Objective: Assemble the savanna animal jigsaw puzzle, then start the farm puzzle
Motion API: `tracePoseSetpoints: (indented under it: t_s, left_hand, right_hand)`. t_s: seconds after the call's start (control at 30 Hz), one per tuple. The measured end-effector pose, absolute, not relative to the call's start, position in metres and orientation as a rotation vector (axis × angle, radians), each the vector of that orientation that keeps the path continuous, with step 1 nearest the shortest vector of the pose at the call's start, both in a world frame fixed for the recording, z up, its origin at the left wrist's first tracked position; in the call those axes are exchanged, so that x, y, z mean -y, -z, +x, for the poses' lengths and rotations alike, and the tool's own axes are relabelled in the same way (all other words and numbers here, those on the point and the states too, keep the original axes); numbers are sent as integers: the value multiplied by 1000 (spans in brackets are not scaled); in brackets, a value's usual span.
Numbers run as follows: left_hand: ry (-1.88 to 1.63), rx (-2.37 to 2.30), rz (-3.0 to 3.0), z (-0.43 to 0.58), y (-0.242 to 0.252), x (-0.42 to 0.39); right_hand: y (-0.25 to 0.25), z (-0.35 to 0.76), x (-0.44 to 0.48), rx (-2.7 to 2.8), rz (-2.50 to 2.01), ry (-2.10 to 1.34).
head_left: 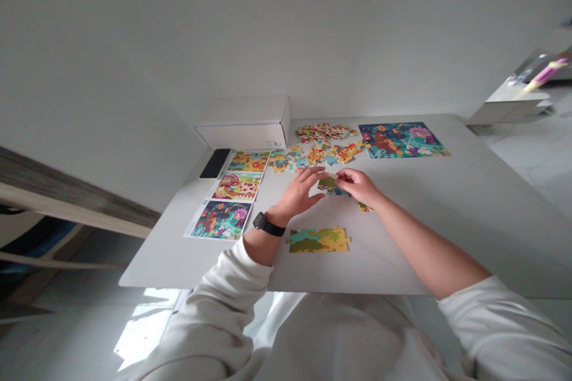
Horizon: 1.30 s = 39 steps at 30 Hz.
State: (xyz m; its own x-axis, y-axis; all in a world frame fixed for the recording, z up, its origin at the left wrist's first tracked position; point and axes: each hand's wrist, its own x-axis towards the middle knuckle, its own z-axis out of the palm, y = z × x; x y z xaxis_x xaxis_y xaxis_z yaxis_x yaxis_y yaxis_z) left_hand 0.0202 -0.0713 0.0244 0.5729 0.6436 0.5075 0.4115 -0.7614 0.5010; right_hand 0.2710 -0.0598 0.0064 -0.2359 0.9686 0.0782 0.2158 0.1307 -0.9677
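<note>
On the pale table [429,190], a green-and-blue puzzle section [328,183] is flanked by the left hand [298,194], spread wide, and the right hand [363,187], pinched narrow, its hold unclear.

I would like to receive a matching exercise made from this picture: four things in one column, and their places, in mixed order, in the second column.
Things
1. White box
2. Black phone
3. Black watch
4. Joined puzzle section

Places
A. By the far left corner of the printed sheet
B. Near the front edge of the table
C. On the wrist of the left hand
D. At the table's back

Pairs: 1-D, 2-A, 3-C, 4-B
</note>
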Motion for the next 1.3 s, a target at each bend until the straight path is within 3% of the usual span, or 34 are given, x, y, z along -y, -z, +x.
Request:
tracePoseSetpoints:
  t_s: [0.37, 0.7, 0.97, 1.3]
  left_hand:
    - [-998, -887, 2529, 24, -18, 71]
    - [-1103, -1232, 2485, -62, -28, 43]
    - [-797, -1127, 2453, -77, -6, 44]
    - [-749, -1128, 2398, -74, 0, 43]
  right_hand:
    - [-4, 275, 58, 1619, -1162, -1190]
    - [8, 327, 36, 1610, -1404, -694]
    - [10, 322, 41, 1716, -1451, -616]
    - [11, 319, 43, 1751, -1439, -623]
